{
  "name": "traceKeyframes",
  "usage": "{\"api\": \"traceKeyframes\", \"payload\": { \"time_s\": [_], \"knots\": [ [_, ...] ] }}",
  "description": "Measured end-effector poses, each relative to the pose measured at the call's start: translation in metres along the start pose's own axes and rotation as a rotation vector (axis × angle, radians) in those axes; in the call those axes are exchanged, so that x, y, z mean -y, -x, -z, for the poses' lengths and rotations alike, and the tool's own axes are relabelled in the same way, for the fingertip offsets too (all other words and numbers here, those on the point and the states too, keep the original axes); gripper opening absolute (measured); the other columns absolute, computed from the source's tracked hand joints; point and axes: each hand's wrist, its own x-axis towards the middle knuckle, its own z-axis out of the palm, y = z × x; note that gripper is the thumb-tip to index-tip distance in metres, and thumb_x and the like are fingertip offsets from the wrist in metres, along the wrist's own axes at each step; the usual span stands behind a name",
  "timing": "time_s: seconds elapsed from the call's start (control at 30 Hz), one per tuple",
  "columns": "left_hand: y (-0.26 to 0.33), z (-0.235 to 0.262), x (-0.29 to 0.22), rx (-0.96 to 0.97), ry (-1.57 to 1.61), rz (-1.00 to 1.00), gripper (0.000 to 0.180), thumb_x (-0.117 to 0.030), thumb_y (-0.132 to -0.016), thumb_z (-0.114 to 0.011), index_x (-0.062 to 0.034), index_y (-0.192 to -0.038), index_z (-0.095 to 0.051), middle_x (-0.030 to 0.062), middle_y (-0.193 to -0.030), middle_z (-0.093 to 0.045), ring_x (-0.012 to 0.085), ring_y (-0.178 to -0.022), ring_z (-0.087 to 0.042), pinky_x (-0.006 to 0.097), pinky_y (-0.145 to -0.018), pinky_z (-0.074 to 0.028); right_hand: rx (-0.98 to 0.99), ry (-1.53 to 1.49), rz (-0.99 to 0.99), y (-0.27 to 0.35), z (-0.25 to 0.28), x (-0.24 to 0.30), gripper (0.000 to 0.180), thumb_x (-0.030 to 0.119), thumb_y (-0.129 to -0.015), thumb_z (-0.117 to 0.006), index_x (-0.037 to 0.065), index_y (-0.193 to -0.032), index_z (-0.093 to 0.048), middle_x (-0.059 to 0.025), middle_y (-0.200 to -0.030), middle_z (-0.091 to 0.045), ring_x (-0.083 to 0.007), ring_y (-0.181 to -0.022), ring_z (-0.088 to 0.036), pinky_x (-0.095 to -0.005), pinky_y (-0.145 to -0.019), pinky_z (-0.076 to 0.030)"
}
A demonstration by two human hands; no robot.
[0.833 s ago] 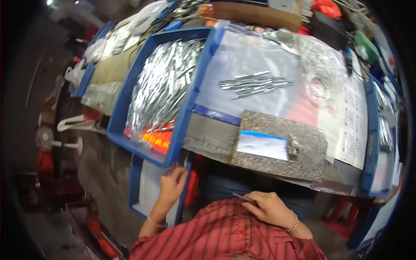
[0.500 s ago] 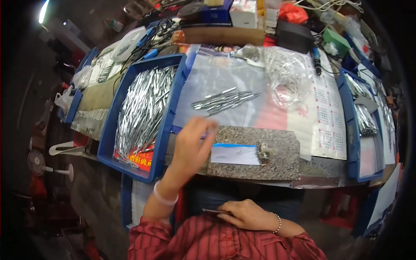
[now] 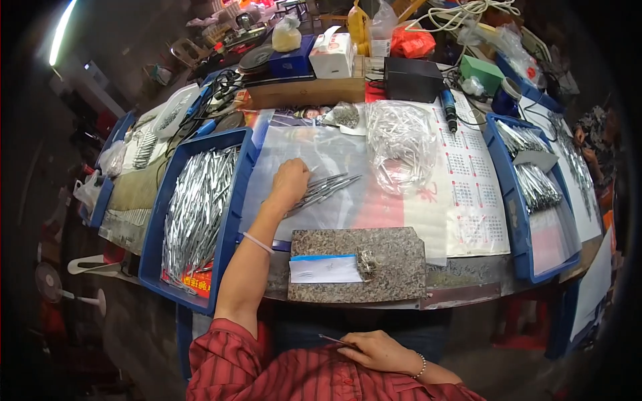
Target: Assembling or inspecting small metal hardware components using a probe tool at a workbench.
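Thin silver metal rods [image 3: 321, 192] lie in a small loose bundle on the clear plastic sheet [image 3: 334, 150] in the middle of the workbench, just beside the long blue plastic tray [image 3: 235, 200] that is full of the same rods. The person's left hand [image 3: 289, 183] is stretched out and rests on the near end of this bundle, fingers curled down on the rods; whether they already pinch one cannot be told. The right hand [image 3: 378, 350] waits low, near the red striped shirt [image 3: 267, 374], closed lightly around one thin rod [image 3: 332, 340]. A speckled grey stone slab [image 3: 374, 250] with a white card [image 3: 326, 269] sits between both hands. To do this well, the left fingers should probably separate only one rod, lifting it by the end, so the others do not roll.
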Motion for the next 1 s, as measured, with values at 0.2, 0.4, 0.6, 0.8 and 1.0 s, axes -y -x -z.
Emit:
{"api": "traceKeyframes", "payload": {
  "time_s": [0.2,0.4,0.6,0.8,1.0],
  "knots": [
    [-0.003,0.050,-0.009,-0.378,0.786,0.062,0.013,-0.012,-0.095,-0.047,0.0010,-0.095,-0.051,0.0088,-0.080,-0.063,0.0130,-0.074,-0.058,0.026,-0.072,-0.046,-0.020,0.022,0.171,-0.017,-0.004,0.008,0.020,0.021,-0.090,-0.058,0.003,-0.098,-0.059,-0.0140,-0.087,-0.064,-0.0333,-0.075,-0.063,-0.0384,-0.062,-0.051],
    [0.095,0.108,-0.128,-0.128,0.811,-0.171,0.006,-0.001,-0.084,-0.060,-0.0011,-0.090,-0.057,0.0092,-0.079,-0.061,0.0163,-0.072,-0.059,0.029,-0.066,-0.047,-0.504,-0.473,0.002,0.006,0.035,0.027,0.029,0.004,-0.086,-0.063,0.001,-0.114,-0.056,-0.0105,-0.095,-0.067,-0.0111,-0.077,-0.064,-0.0240,-0.063,-0.051],
    [0.183,0.097,-0.161,0.161,0.828,-0.453,0.019,-0.002,-0.076,-0.068,-0.0022,-0.093,-0.061,0.0124,-0.082,-0.061,0.0309,-0.071,-0.059,0.037,-0.063,-0.048,-0.589,-0.507,-0.037,0.002,0.064,0.044,0.017,0.000,-0.081,-0.068,0.001,-0.098,-0.065,-0.0078,-0.082,-0.066,-0.0097,-0.069,-0.060,-0.0206,-0.060,-0.046],
    [0.208,0.110,-0.142,0.462,1.416,0.293,0.016,-0.001,-0.085,-0.063,0.0000,-0.101,-0.061,0.0033,-0.087,-0.064,0.0061,-0.075,-0.060,0.020,-0.063,-0.049,-0.595,-0.433,0.002,0.001,0.077,0.056,0.008,0.004,-0.081,-0.069,0.000,-0.088,-0.066,-0.0069,-0.075,-0.066,-0.0119,-0.064,-0.062,-0.0241,-0.057,-0.047],
    [0.219,0.105,-0.113,0.306,1.947,0.467,0.013,0.004,-0.084,-0.060,0.0033,-0.096,-0.059,0.0057,-0.085,-0.059,0.0119,-0.070,-0.056,0.024,-0.063,-0.047,-0.309,0.087,0.076,-0.036,0.121,0.064,0.011,0.012,-0.086,-0.064,0.003,-0.091,-0.065,-0.0092,-0.076,-0.067,-0.0142,-0.066,-0.064,-0.0271,-0.059,-0.049]
  ]
}}
